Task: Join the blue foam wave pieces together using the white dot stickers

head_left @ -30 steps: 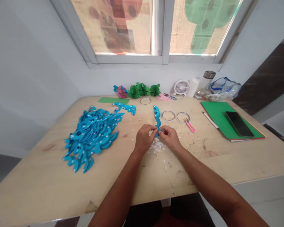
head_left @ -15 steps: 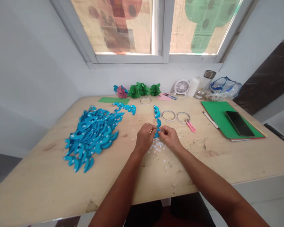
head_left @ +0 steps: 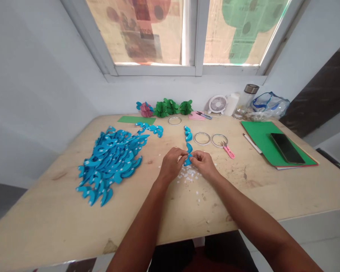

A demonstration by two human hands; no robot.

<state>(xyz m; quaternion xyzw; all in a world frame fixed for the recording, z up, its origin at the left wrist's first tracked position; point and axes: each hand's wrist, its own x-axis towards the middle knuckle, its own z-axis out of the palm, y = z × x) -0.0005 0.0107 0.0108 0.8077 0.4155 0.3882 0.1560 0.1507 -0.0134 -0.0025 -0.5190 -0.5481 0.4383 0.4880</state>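
A curved blue paper piece (head_left: 189, 147) lies between my hands near the middle of the table. My left hand (head_left: 173, 162) pinches its left side with fingertips closed, and my right hand (head_left: 201, 161) grips its right side between thumb and fingers. Just beyond it are more blue paper pieces with white squares (head_left: 187, 133). Small white paper scraps (head_left: 189, 173) are scattered below my fingers. To the left spreads a large heap of blue curved paper pieces (head_left: 110, 158), many marked with white squares. The exact contact of my fingertips is partly hidden.
Tape rolls (head_left: 202, 138) and pink-handled snips (head_left: 228, 150) sit right of my hands. Farther right, a phone (head_left: 287, 148) rests on green paper (head_left: 255, 136). Along the wall stand green paper ornaments (head_left: 170, 107), a small fan (head_left: 217, 104) and a bottle (head_left: 247, 98).
Both hands stay almost in place, still pinching the blue paper piece. The fingers and the piece shift only slightly; everything else on the table is unchanged.
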